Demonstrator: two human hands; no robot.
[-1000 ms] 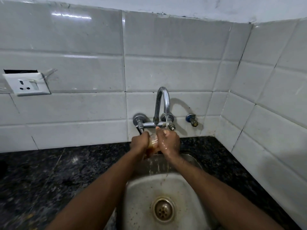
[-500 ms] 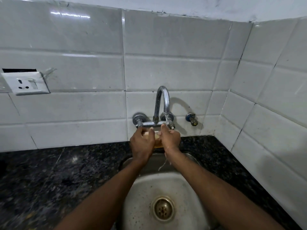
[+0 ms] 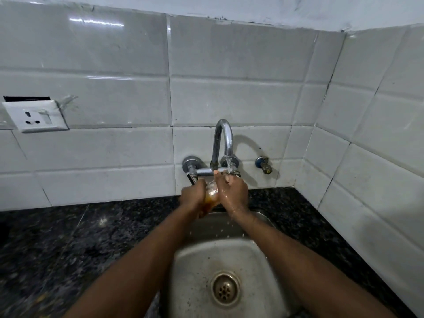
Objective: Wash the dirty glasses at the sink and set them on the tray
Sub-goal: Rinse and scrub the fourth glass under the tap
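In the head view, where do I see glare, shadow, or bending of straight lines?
In the head view, glare streaks lie on the upper wall tiles; the faucet casts a curved shadow on the tiles to its right; the wide lens bends the tile lines near the edges; the glass between the hands is hard to make out.

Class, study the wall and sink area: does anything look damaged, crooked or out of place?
Yes. The wall socket at the left sits crooked, with a dark open gap above it and what looks like clear tape at its corner. It appears to be loose from the tiles.
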